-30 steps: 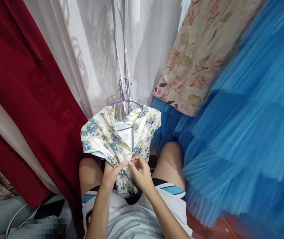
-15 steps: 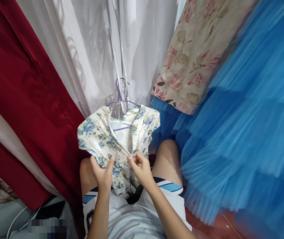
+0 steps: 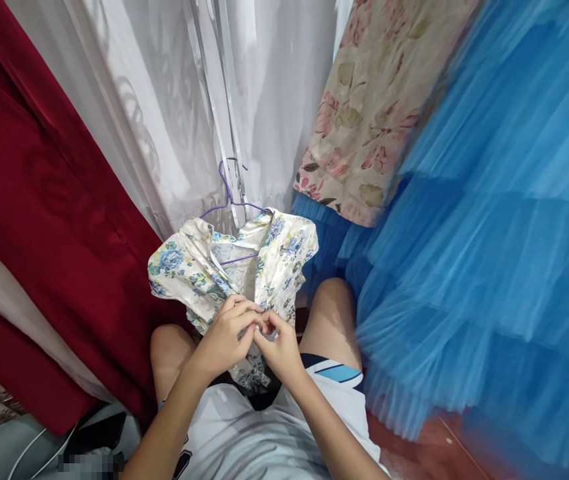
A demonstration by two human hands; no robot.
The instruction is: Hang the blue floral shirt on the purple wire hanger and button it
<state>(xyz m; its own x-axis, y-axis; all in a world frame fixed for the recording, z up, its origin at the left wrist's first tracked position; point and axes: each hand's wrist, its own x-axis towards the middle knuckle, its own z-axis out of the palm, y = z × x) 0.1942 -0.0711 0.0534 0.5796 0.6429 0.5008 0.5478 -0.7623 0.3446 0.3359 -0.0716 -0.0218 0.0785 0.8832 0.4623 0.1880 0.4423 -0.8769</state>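
A white blouse with blue and yellow flowers hangs on a purple wire hanger between my knees, its neckline open in a V. At the bottom of that V, my right hand pinches the front edge of the blouse between thumb and fingers. My left hand lies over the left front, its fingers bent and meeting the right hand's fingertips at the same edge. Any fastener there is hidden by the fingers. Folds of the lower blouse hang beneath both hands.
White sheer curtains hang behind the hanger. Dark red cloth drapes at left. A pink-flowered cloth and a layered blue tulle skirt hang at right. Red tiled floor shows at lower right. A white cable lies lower left.
My left hand has left the blouse's side and moved right and up to the front edge beside my right hand. My right hand stays at the opening. The view has shifted slightly.
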